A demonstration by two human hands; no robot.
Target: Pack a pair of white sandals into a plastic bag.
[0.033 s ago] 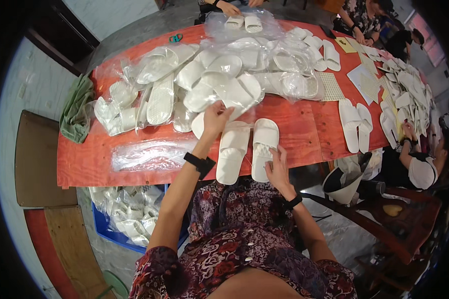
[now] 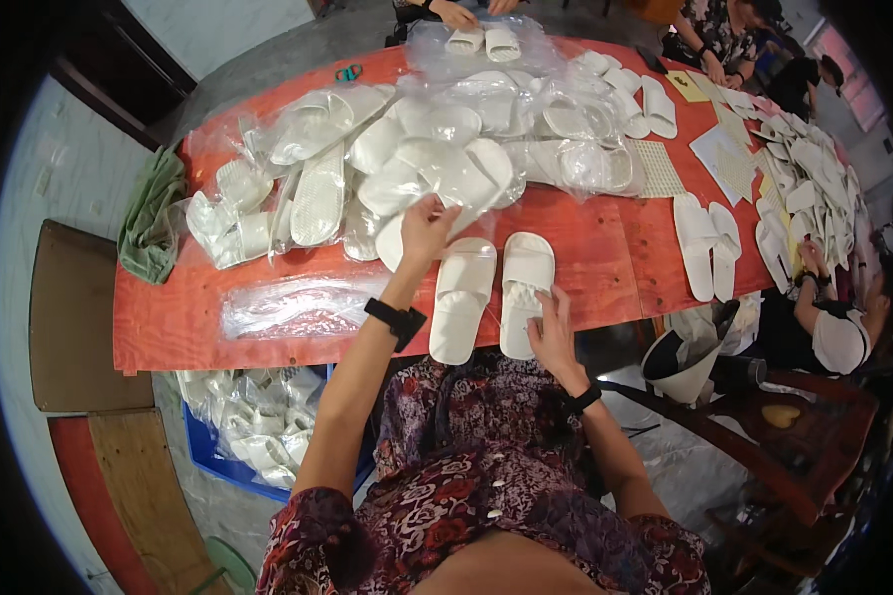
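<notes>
On the near edge of the red table lie two white slippers side by side, toes pointing away from me: a left slipper (image 2: 460,327) and a right slipper (image 2: 518,327). My right hand (image 2: 554,335) rests against the outer edge of the right one, thumb and fingers apart and loosely bent. Beyond them my left hand (image 2: 427,233) is closed, fingertips at the near edge of a clear-bagged pair of white slippers (image 2: 442,178) on top of a pile. The underside of its grip is hidden.
Flat clear plastic bags (image 2: 298,305) lie at the table's near left. A blue bin (image 2: 203,451) of slippers stands below. Green cloth (image 2: 152,223) drapes the left end. Loose slippers (image 2: 814,178) heap at the right, where other people work. A wooden chair (image 2: 804,426) stands near right.
The bagged slippers at my left hand have shifted slightly left, and that hand has moved slightly left too. My right hand has stayed almost still.
</notes>
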